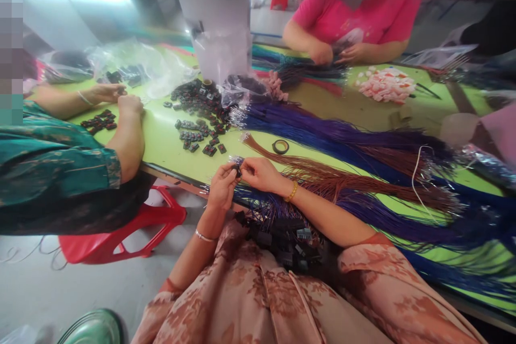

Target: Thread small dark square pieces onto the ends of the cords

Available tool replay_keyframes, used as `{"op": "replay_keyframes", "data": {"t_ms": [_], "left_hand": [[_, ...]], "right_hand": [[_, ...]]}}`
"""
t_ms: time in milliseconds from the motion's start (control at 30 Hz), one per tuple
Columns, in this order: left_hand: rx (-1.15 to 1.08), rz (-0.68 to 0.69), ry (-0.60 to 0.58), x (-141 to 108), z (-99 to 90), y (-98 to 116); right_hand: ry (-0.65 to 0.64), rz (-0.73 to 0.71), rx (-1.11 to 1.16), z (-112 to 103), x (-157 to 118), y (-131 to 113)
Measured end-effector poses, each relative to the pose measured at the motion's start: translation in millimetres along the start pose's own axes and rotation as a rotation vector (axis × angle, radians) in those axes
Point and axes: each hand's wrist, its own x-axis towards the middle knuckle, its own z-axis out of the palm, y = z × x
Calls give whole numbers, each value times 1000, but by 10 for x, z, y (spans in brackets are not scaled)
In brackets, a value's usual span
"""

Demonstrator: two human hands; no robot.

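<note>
At the table's front edge, my left hand [221, 187] pinches a small black plastic connector [237, 170]. The closed fingers of my right hand [261, 174] meet it from the other side; what lies between their tips is too small to make out. Beneath my wrists, a pile of black connector housings [286, 247] rests in my lap. Purple-blue wires [363, 212] with silvery ends run along the table beside my right forearm. A bundle of brown wires [306, 166] lies just beyond my right hand.
Ahead on the green table [161, 140] are a heap of black connectors [197, 99], a roll of black tape [280, 145] and blue wires [290, 131]. Co-workers sit at left and opposite, near a pink-white pile [387, 85]. A red stool [133, 226] stands left.
</note>
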Motion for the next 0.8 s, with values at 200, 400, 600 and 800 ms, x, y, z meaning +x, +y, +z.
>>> {"op": "replay_keyframes", "data": {"t_ms": [200,400,600,800], "left_hand": [[3,6,4,14,23,-46],[-6,18,-20,67,-28,-66],[-10,-13,-26,55,-38,-54],[-11,-20,-28,43,-24,-45]], "right_hand": [[-54,27,-29,-101,98,58],[-20,281,-364,-212,575,303],[-107,353,-516,-10,734,450],[9,211,-441,-9,653,445]]}}
